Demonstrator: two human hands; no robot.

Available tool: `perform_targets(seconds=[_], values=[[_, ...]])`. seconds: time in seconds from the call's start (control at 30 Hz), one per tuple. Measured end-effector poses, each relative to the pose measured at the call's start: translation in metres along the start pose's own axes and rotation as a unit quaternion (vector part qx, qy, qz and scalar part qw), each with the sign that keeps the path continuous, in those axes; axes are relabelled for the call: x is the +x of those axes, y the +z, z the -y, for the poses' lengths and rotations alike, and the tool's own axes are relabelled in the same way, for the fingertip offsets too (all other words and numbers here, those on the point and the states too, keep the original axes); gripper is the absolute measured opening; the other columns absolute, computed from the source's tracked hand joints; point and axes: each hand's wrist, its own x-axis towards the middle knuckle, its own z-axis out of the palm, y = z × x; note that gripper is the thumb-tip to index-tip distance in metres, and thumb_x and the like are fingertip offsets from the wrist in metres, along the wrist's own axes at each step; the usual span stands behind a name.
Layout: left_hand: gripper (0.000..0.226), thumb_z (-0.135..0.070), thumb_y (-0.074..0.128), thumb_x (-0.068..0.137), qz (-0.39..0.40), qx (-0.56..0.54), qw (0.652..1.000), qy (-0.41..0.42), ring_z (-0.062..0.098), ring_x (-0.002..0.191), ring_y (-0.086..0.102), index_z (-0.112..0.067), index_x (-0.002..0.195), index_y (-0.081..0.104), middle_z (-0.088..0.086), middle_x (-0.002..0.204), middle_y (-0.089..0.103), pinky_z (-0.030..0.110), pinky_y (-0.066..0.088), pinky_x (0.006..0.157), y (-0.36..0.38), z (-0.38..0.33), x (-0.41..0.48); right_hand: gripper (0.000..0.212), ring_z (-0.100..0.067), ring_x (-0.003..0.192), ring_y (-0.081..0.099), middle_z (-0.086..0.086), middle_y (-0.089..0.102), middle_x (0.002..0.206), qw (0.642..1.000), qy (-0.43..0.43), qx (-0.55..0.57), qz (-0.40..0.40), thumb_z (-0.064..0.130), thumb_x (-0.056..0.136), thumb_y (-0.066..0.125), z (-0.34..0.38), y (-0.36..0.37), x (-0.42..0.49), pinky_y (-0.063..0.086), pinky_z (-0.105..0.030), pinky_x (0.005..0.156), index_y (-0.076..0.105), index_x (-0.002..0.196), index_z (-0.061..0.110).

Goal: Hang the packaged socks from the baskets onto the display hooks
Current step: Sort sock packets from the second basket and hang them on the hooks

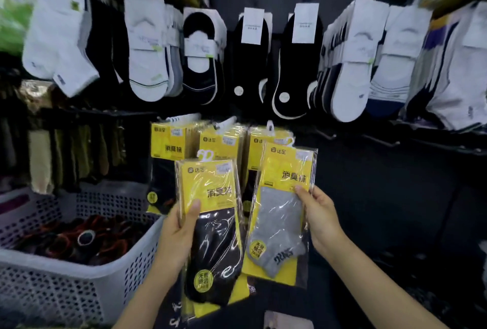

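Note:
My left hand (177, 233) grips a stack of yellow sock packs, with a black-sock pack (213, 223) on top. My right hand (320, 216) holds a yellow pack of grey socks (282, 207) by its right edge, its white hanger tab up near the hung packs. Behind them, three bunches of matching yellow packs (221, 144) hang on the lower row of hooks. Bare black hooks (379, 140) stick out to the right of those packs.
A white perforated basket (79, 284) with dark socks stands at lower left. Above hang rows of white and black low-cut socks (253, 59). Beige and olive socks (66, 154) hang at far left. The dark panel at right is bare.

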Motion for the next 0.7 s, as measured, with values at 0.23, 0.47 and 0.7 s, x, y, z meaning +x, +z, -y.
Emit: perform_targets(seconds=[0.23,0.47,0.7], values=[[0.033,-0.053,0.048,0.082,-0.047,0.012,0.999,0.016,-0.001,0.095,0.063,-0.035,0.105,0.061,-0.013,0.099,0.071,0.020,0.044,0.081,-0.017,-0.010,0.013,0.013,-0.015,0.083,0.071,-0.001,0.074,0.092,0.997,-0.031,-0.064,0.013,0.020,0.094,0.058,0.008,0.025,0.044,0.056,-0.030,0.072,0.068,0.100,0.014],[0.026,-0.050,0.048,0.084,-0.053,0.004,0.998,0.015,-0.019,0.089,0.058,-0.037,0.103,0.060,-0.032,0.098,0.066,0.015,0.038,0.079,-0.027,-0.004,0.016,0.012,-0.001,0.074,0.066,0.004,0.071,0.086,0.993,-0.055,-0.098,-0.028,0.021,0.093,0.061,-0.019,0.034,0.083,0.048,-0.010,0.055,0.067,0.095,0.012],[0.029,-0.050,0.047,0.084,-0.052,-0.003,0.999,0.005,-0.015,0.097,0.058,-0.040,0.108,0.060,-0.029,0.105,0.066,0.015,0.038,0.083,-0.026,0.005,0.024,0.011,-0.005,0.079,0.062,0.009,0.067,0.081,0.986,-0.070,-0.115,-0.102,0.026,0.088,0.067,-0.041,0.042,0.135,0.045,-0.014,0.063,0.065,0.087,0.015]])
